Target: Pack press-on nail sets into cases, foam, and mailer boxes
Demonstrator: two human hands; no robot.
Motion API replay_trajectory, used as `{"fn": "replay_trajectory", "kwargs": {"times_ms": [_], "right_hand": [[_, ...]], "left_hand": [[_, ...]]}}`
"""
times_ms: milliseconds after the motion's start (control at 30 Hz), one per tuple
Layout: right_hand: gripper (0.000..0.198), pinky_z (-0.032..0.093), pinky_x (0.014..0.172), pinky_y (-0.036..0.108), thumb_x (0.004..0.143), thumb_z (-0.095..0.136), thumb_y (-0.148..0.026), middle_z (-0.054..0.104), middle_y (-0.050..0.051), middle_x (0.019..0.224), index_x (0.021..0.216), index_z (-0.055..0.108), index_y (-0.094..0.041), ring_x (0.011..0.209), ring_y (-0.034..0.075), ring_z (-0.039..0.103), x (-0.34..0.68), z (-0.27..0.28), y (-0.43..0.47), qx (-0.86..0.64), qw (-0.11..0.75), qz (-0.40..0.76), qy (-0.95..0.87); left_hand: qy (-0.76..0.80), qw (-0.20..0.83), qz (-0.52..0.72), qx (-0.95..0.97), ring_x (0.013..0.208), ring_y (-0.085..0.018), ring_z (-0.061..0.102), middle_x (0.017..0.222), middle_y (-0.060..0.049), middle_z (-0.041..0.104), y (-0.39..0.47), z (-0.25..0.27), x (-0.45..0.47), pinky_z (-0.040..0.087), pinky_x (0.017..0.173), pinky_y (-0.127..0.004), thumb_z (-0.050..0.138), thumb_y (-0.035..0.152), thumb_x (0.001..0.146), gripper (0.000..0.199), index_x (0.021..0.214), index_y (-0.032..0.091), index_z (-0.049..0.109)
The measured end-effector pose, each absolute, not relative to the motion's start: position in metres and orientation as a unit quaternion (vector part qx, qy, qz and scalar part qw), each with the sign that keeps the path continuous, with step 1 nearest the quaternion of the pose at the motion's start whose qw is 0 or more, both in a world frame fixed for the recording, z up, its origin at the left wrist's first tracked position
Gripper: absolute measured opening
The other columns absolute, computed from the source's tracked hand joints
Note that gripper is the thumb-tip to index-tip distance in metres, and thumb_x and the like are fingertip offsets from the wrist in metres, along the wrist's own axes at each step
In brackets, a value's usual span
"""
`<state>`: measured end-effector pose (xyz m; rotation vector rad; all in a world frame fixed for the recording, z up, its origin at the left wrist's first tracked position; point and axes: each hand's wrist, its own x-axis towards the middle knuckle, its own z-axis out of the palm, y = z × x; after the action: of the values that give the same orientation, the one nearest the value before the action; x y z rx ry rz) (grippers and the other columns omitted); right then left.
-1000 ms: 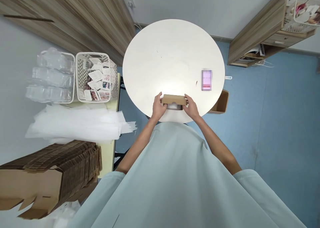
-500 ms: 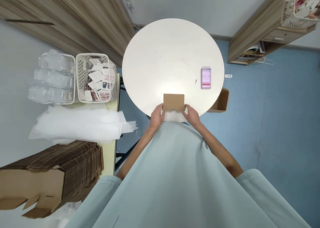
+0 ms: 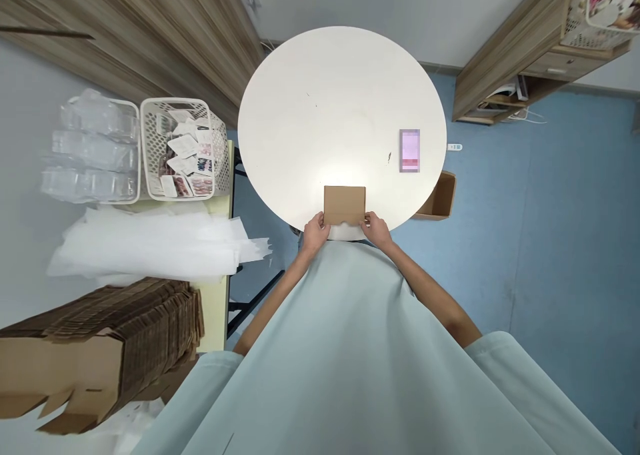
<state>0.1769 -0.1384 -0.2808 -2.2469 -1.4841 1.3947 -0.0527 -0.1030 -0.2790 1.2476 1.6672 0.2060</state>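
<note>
A small brown cardboard box (image 3: 345, 204) lies at the near edge of the round white table (image 3: 300, 135), its lid down. My left hand (image 3: 316, 232) grips its left near corner with bent fingers. At the right near corner, my right hand (image 3: 376, 229) pinches the box in the same way. A small notch shows in the middle of the box's near side. The undersides of the fingers are hidden.
A phone (image 3: 409, 151) with a blurred screen lies on the table's right. To the left stand a white basket (image 3: 177, 195) of packets, clear plastic containers (image 3: 95, 148), white foam sheets (image 3: 150, 242) and stacked flat cardboard boxes (image 3: 155, 335). An open brown bin (image 3: 443, 196) stands on the floor.
The box's near flap has come down, so more of its top shows. Both hands have stayed at its near corners. The whole view has shifted slightly.
</note>
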Motion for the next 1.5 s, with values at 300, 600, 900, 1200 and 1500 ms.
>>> {"fn": "replay_trajectory", "kwargs": {"times_ms": [300, 600, 900, 1200, 1500], "right_hand": [[0.022, 0.058, 0.089, 0.039, 0.103, 0.058, -0.018, 0.080, 0.011, 0.119, 0.125, 0.055, -0.025, 0.109, 0.030, 0.078, 0.176, -0.299, -0.142, -0.755, 0.099, 0.443, -0.473], [0.035, 0.061, 0.095, 0.043, 0.098, 0.058, -0.019, 0.077, 0.012, 0.134, 0.132, 0.057, -0.025, 0.101, 0.025, 0.078, 0.178, -0.317, -0.141, -0.765, 0.176, 0.463, -0.412], [0.033, 0.061, 0.101, 0.043, 0.097, 0.059, -0.018, 0.080, 0.012, 0.128, 0.129, 0.070, -0.020, 0.100, 0.026, 0.078, 0.179, -0.323, -0.132, -0.767, 0.155, 0.439, -0.442], [0.035, 0.059, 0.102, 0.044, 0.101, 0.060, -0.021, 0.081, 0.010, 0.125, 0.135, 0.071, -0.021, 0.109, 0.029, 0.077, 0.177, -0.323, -0.128, -0.778, 0.118, 0.438, -0.434], [0.040, 0.063, 0.108, 0.045, 0.100, 0.059, -0.026, 0.071, 0.016, 0.145, 0.135, 0.076, -0.018, 0.111, 0.026, 0.077, 0.179, -0.319, -0.126, -0.746, 0.176, 0.439, -0.469]], "left_hand": [[0.707, 0.466, 0.084, 0.526, 0.134, -0.027, 0.074, 0.139, -0.011, 0.079, -0.106, -0.293, -0.045, 0.055, 0.114, -0.036, 0.057, 0.007, 0.100, 0.041, 0.135, 0.020, 0.073], [0.730, 0.424, 0.087, 0.529, 0.133, -0.031, 0.074, 0.135, -0.015, 0.080, -0.102, -0.301, -0.041, 0.052, 0.117, -0.040, 0.058, 0.008, 0.100, 0.038, 0.133, 0.018, 0.075], [0.726, 0.419, 0.109, 0.534, 0.126, -0.030, 0.076, 0.129, -0.012, 0.082, -0.099, -0.312, -0.041, 0.054, 0.113, -0.041, 0.055, 0.013, 0.100, 0.040, 0.134, 0.020, 0.076], [0.730, 0.424, 0.083, 0.529, 0.118, -0.031, 0.078, 0.136, -0.012, 0.080, -0.092, -0.314, -0.047, 0.056, 0.109, -0.042, 0.060, 0.011, 0.099, 0.050, 0.148, 0.021, 0.070], [0.709, 0.469, 0.137, 0.509, 0.128, -0.029, 0.076, 0.142, -0.015, 0.077, -0.091, -0.306, -0.055, 0.059, 0.113, -0.043, 0.065, 0.016, 0.098, 0.048, 0.146, 0.016, 0.071]]}}
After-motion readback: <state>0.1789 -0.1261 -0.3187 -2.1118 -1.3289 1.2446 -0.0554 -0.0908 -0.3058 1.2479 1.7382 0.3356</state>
